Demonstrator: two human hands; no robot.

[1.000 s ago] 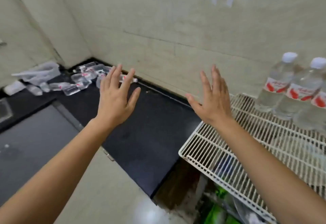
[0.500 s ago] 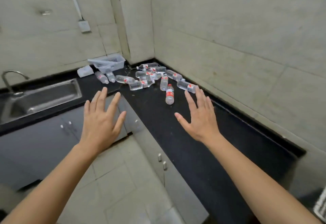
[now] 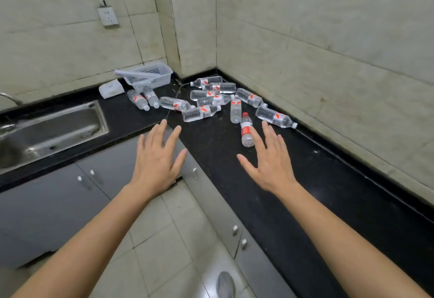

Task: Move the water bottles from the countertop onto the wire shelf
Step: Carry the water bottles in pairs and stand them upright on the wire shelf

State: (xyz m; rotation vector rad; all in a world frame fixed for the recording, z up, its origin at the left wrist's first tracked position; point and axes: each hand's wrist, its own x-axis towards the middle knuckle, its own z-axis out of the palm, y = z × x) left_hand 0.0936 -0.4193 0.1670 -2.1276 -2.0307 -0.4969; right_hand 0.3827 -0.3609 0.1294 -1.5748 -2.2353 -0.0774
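Note:
Several clear water bottles with red labels lie scattered in the corner of the black countertop (image 3: 305,180). The nearest bottle (image 3: 246,131) has a red cap and lies just beyond my right hand (image 3: 270,164), whose fingers are spread and hold nothing. Another bottle (image 3: 274,117) lies by the right wall. A bottle (image 3: 199,113) lies in the middle of the pile, beyond my left hand (image 3: 157,159), which is open over the counter's inner corner edge. The wire shelf is out of view.
A steel sink (image 3: 54,128) is set in the counter at the left. A white plastic basket (image 3: 150,75) and a small white box (image 3: 111,88) stand against the back wall. Grey cabinet doors (image 3: 47,203) and tiled floor (image 3: 164,250) lie below.
My view has swung left from the wire shelf with its standing bottles to the counter corner. Both empty hands have come closer to the lying bottles.

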